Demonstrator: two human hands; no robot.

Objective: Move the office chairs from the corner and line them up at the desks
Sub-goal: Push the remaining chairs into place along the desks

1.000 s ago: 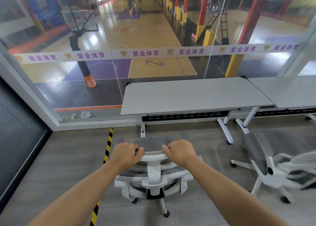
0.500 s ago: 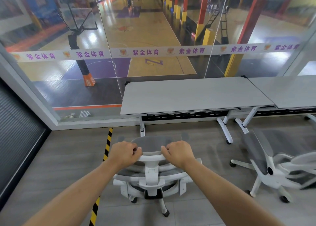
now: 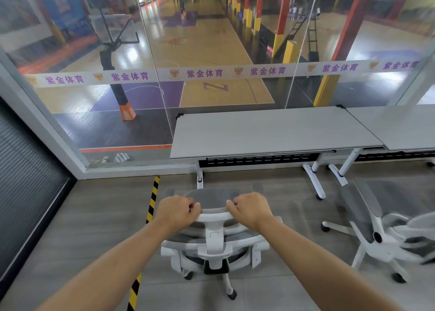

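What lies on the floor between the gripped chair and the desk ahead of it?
In the head view, only bare grey floor separates the gripped chair from the desk; the desk's white leg stands there.

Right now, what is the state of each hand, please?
Left hand: grips the chair headrest.
Right hand: grips the same headrest.

Grey plank floor, hazard-striped tape, glass wall — basketball court beyond
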